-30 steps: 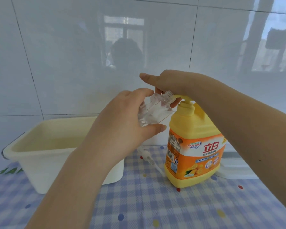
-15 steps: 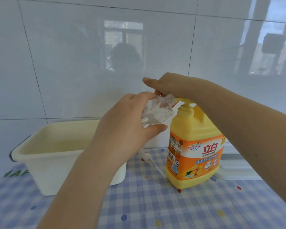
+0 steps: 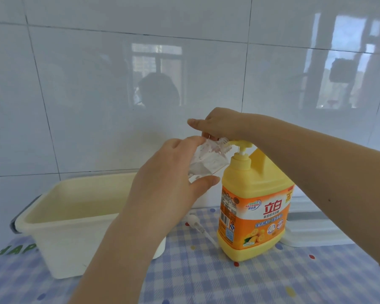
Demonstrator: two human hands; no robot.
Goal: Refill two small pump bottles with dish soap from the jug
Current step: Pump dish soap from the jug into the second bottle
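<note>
A person is standing at a checked tablecloth (image 3: 206, 279) against a white tiled wall (image 3: 97, 95), refilling a small clear pump bottle (image 3: 206, 162); the left hand (image 3: 171, 187) is gripping this bottle, fingers and thumb curled round it, and tilting its open threaded neck up against the spout of the yellow dish soap jug (image 3: 253, 207), seemingly so that soap drops straight in; the right hand (image 3: 219, 126) is resting on top of the jug's pump head (image 3: 242, 144), thumb out, apparently pressing, though its fingers are partly hidden; the jug is standing upright on the cloth; the bottle's removed pump (image 3: 199, 227) is lying just beside the jug's base; a cream plastic tub (image 3: 59, 227) is sitting to the left.
</note>
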